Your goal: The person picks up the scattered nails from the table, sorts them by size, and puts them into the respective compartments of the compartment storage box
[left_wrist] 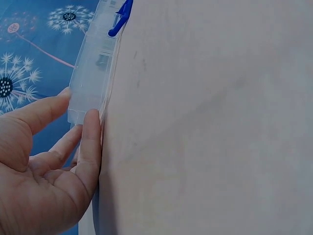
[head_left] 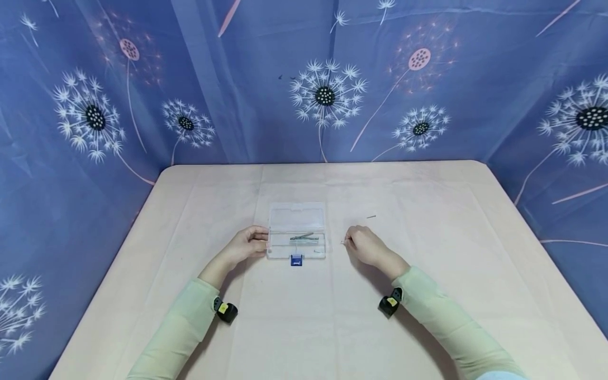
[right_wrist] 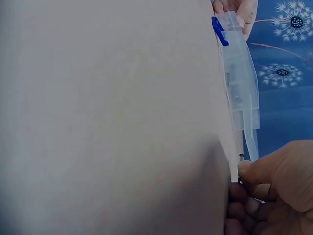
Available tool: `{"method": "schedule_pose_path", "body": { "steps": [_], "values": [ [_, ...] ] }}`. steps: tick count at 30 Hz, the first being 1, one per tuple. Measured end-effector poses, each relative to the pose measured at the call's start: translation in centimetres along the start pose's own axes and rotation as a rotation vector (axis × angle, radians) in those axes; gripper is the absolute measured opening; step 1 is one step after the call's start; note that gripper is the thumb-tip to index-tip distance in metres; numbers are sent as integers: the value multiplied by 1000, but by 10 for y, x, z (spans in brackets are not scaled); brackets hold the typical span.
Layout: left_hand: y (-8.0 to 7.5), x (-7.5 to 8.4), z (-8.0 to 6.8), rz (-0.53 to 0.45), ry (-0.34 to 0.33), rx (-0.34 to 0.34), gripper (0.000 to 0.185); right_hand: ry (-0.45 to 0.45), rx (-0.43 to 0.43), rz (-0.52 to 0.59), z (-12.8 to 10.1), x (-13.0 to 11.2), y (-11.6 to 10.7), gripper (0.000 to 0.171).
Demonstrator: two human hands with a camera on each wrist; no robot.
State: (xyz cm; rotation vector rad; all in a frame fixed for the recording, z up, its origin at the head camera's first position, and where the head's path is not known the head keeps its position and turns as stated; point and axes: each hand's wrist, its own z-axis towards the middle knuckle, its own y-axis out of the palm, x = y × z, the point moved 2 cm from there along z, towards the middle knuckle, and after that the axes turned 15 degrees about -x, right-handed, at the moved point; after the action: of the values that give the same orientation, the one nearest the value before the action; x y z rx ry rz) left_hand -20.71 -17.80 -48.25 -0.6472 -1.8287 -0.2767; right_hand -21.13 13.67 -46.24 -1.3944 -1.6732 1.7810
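A clear plastic box (head_left: 296, 252) with a blue latch (head_left: 296, 260) lies with its lid (head_left: 296, 215) raised at the back. Several long thin dark metal pieces (head_left: 305, 237) lie across its inside, and a smaller one (head_left: 317, 252) lies near the front right. My left hand (head_left: 248, 245) holds the left end of the box, thumb and fingertips against it. Right of the box, my right hand (head_left: 366, 245) pinches a small screw (right_wrist: 241, 156) between thumb and finger; its head sticks out, and threads cannot be made out. Another thin screw-like piece (head_left: 371, 216) lies on the table beyond that hand.
A pale cloth covers the table (head_left: 304, 327). Behind and at both sides hangs a blue curtain (head_left: 256, 105) with dandelion prints. A black wrist camera (head_left: 227, 312) is on the left sleeve, another (head_left: 389, 305) on the right.
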Motion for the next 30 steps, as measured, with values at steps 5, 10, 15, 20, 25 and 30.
{"method": "schedule_pose_path", "body": {
  "steps": [5, 10, 15, 20, 25, 30],
  "values": [
    [1, 1, -1, -3, 4, -1, 46, -6, 57, 82, -3, 5, -1, 7],
    [1, 1, -1, -1, 4, 0, 46, -16, 77, 156, -5, 12, -3, 9],
    [1, 0, 0, 3, 7, -1, 46, -14, 109, 233, -5, 17, -3, 9],
    [1, -2, 0, 0, 3, 3, 46, -23, 145, 279, -6, 14, -3, 6],
    [0, -2, 0, -5, 2, -1, 46, -8, 214, 282, -6, 6, -5, 7],
    [0, -1, 0, -4, 4, -2, 46, 7, 246, 330, -6, -4, -6, 8]
  ]
}}
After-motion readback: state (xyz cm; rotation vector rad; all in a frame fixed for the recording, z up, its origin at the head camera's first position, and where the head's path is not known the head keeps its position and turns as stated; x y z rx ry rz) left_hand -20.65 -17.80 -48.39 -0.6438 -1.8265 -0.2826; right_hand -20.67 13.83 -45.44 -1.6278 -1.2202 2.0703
